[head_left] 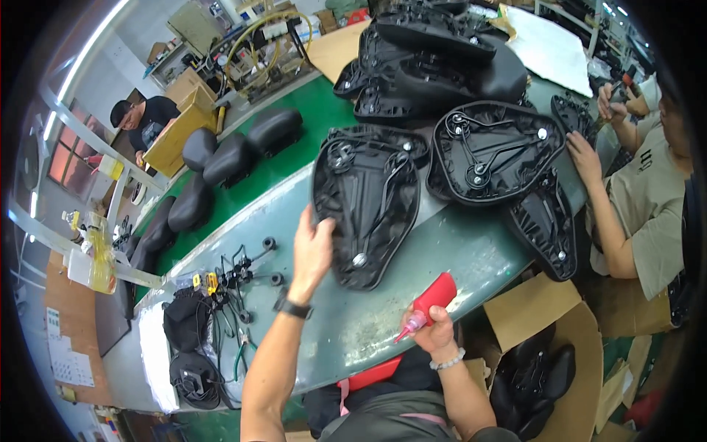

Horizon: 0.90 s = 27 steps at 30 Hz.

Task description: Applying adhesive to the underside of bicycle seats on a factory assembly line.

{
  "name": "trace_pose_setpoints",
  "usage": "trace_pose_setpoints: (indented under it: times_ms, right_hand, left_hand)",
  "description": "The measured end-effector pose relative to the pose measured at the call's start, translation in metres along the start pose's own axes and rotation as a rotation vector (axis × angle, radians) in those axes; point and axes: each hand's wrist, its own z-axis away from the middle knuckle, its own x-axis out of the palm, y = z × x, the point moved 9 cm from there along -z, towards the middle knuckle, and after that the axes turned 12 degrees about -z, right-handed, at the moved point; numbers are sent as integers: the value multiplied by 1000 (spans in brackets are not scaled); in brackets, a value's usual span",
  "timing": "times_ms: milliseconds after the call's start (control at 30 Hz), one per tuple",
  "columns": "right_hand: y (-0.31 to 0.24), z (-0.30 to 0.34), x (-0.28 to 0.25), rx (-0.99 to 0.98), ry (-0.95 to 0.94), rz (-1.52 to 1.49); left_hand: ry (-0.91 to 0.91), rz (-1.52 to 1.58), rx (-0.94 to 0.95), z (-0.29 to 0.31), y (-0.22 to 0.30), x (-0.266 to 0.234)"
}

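- The left hand (313,247) grips the left rim of a black seat (375,199), its thumb laid over the edge; a dark wristband (296,306) sits on that wrist.
- The seat lies underside up around the middle of the grey-green worktop (346,331), its narrow end turned toward the near edge, with thin rods and bright round fittings showing inside the shell.
- The right hand (434,333) is closed round a red squeeze bottle (436,293) over the worktop's near edge, the pink nozzle (403,335) tilted down and to the left (a bracelet of pale beads (448,359) circles this wrist).
- Just right of the held seat, a second upturned seat (501,151) shows its rods; a narrower shell (551,228) reaches out over the near edge.
- Toward the far right corner of the worktop rises a pile of black seats (434,70).
- At the right end, a co-worker's hand (587,158) is at another black shell (571,116).
- Toward the left end lie a tangle of black stands and cables (234,280), a black pouch (185,324) and green-handled pliers (241,352).
- Along the far edge, smooth black seats (230,158) rest on a green strip (320,103).
- Below the near edge, at the right, an open cardboard box (582,368) holds more black seats.
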Motion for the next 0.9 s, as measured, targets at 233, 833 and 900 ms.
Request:
trace_pose_setpoints:
  times_ms: [233, 833, 900]
  right_hand:
    - [-11, 5, 31, -76, 34, 162]
    - [109, 37, 130, -373, -363, 1544]
    - [109, 36, 128, -346, -363, 1529]
  left_hand:
    - [-301, 21, -327, 127, -60, -74]
    - [-134, 366, -297, 194, -120, -84]
    - [-135, 351, -295, 194, -119, -84]
